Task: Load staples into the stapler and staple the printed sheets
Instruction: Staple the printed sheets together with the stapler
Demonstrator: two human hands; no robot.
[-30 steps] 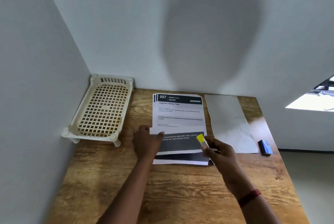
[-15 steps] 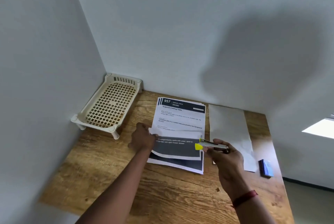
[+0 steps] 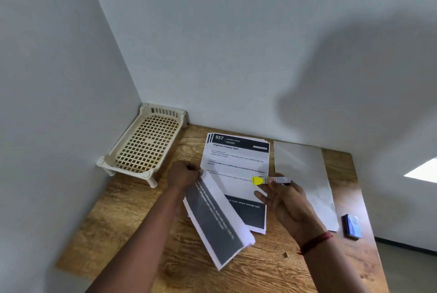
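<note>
Printed sheets (image 3: 236, 162) with a black header lie on the wooden table (image 3: 132, 221). My left hand (image 3: 183, 174) grips the top few sheets (image 3: 217, 217) at their left edge and holds them lifted and swung toward me, dark band facing up. My right hand (image 3: 283, 200) hovers over the right side of the stack, holding a small stapler (image 3: 272, 180) with a yellow tip and a metal body between fingers and thumb, the tip pointing left. A small blue staple box (image 3: 352, 226) lies at the table's right edge.
A cream plastic lattice tray (image 3: 142, 143) stands in the back left corner against the walls. A blank white sheet (image 3: 305, 174) lies right of the printed stack. A tiny brass-coloured bit (image 3: 286, 255) rests on the wood near my right wrist.
My left hand has lifted the top sheets off the stack and swung them toward me. The right hand with the stapler rose slightly. The view shifted left and down.
</note>
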